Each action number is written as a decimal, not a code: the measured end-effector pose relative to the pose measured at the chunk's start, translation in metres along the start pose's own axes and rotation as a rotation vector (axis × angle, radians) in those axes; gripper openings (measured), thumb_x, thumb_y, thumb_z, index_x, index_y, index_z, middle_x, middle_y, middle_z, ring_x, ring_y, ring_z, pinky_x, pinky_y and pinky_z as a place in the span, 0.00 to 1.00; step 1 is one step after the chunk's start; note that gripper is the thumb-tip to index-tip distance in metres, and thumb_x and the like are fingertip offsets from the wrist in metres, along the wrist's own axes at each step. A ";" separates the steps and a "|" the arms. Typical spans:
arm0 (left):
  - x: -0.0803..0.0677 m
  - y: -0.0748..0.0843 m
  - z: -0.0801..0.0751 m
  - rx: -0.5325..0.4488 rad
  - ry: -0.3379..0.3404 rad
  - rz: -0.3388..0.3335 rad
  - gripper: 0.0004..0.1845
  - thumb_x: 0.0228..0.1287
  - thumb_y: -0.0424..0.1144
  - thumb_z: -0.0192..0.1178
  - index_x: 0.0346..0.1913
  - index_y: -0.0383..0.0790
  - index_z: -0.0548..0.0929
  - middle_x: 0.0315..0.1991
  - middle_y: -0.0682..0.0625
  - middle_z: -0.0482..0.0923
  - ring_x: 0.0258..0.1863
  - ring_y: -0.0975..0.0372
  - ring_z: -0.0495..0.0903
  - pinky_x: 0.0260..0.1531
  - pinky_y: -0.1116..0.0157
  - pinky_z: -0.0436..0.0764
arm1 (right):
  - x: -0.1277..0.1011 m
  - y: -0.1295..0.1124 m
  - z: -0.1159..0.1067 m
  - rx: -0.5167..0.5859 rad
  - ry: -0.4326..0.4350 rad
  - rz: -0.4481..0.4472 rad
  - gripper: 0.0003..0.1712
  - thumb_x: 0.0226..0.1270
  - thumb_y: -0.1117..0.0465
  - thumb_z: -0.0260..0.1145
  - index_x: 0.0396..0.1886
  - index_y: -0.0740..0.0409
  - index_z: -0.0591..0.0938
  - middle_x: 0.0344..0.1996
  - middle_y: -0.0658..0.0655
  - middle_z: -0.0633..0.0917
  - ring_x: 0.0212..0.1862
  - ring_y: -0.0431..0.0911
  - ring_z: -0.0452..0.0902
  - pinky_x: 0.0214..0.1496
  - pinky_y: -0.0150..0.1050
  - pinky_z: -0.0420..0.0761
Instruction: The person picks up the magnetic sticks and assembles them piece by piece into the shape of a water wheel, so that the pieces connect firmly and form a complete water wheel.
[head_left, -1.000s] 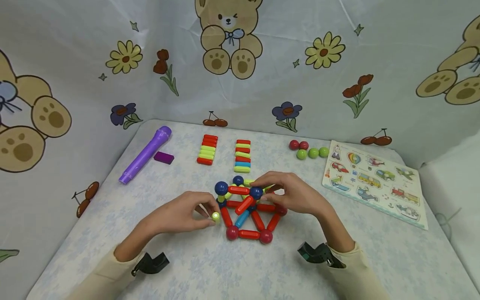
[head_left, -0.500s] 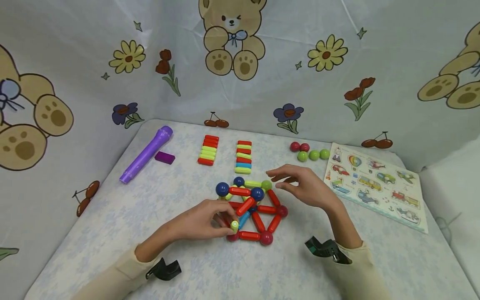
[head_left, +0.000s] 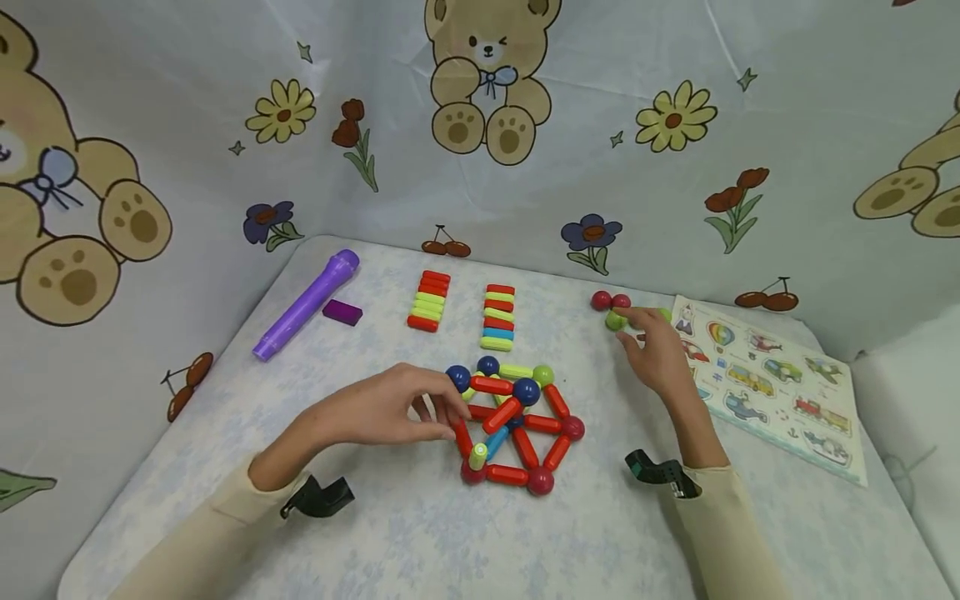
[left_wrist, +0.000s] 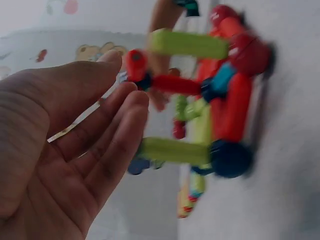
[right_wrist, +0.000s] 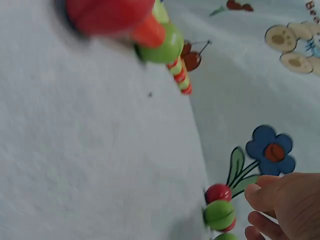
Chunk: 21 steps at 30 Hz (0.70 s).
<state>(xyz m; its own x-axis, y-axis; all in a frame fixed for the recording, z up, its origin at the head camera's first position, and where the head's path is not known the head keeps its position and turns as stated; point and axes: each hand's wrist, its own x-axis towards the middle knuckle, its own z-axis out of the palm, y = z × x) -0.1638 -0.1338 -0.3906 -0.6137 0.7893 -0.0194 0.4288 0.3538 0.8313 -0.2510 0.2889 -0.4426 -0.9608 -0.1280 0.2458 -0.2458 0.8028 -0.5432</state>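
Clearly, the left hand (head_left: pixel 397 406) grips nothing: its fingers are loosely bent beside a frame (head_left: pixel 526 448) of red, blue and yellow-green plastic-looking rods and balls, standing on the pale, patterned counter (head_left: pixel 390 533). The right hand (head_left: pixel 657 350) reaches out over the spare balls, apparently empty; whether it touches the glossy green ball (head_left: pixel 614 322) I cannot tell. At the frame's near left corner, a yellow-green rod (head_left: pixel 478 456) stands upright on a dark red ball (head_left: pixel 470 477), its top bare. Behind it, a sloping red rod (head_left: pixel 502 415) seems to have a loose end.

To me, the step looks like fetching a ball to cap that post. I'd pinch just one by its sides, sparing its two dark red neighbours (head_left: pixel 601 300) a roll, then lower it straight down while the left hand steadies the post. A sideways push could topple it.
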 end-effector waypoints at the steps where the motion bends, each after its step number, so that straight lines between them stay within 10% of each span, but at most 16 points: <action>1: 0.000 0.003 -0.006 0.029 0.022 0.021 0.12 0.71 0.37 0.73 0.55 0.44 0.89 0.46 0.54 0.89 0.42 0.68 0.85 0.45 0.65 0.89 | 0.003 0.003 0.001 -0.013 -0.006 0.005 0.25 0.77 0.72 0.65 0.72 0.65 0.80 0.68 0.73 0.76 0.67 0.68 0.74 0.63 0.66 0.81; 10: 0.015 0.003 -0.029 0.210 0.225 0.134 0.14 0.65 0.39 0.79 0.52 0.46 0.91 0.49 0.56 0.86 0.50 0.63 0.83 0.51 0.59 0.88 | 0.018 0.018 0.011 -0.118 -0.093 0.035 0.24 0.78 0.72 0.64 0.71 0.66 0.79 0.70 0.75 0.72 0.72 0.71 0.67 0.73 0.69 0.69; 21: 0.026 -0.021 -0.027 0.100 0.131 0.045 0.17 0.69 0.39 0.76 0.58 0.43 0.90 0.53 0.54 0.88 0.53 0.62 0.86 0.54 0.53 0.89 | 0.001 0.011 0.019 -0.120 -0.221 0.056 0.31 0.76 0.61 0.72 0.74 0.64 0.77 0.62 0.70 0.79 0.59 0.65 0.79 0.60 0.64 0.81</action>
<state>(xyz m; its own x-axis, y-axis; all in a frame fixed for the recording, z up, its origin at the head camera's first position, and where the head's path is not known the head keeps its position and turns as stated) -0.2060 -0.1345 -0.3937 -0.6707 0.7356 0.0953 0.5182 0.3728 0.7698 -0.2572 0.2864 -0.4639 -0.9803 -0.1953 0.0293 -0.1874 0.8737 -0.4489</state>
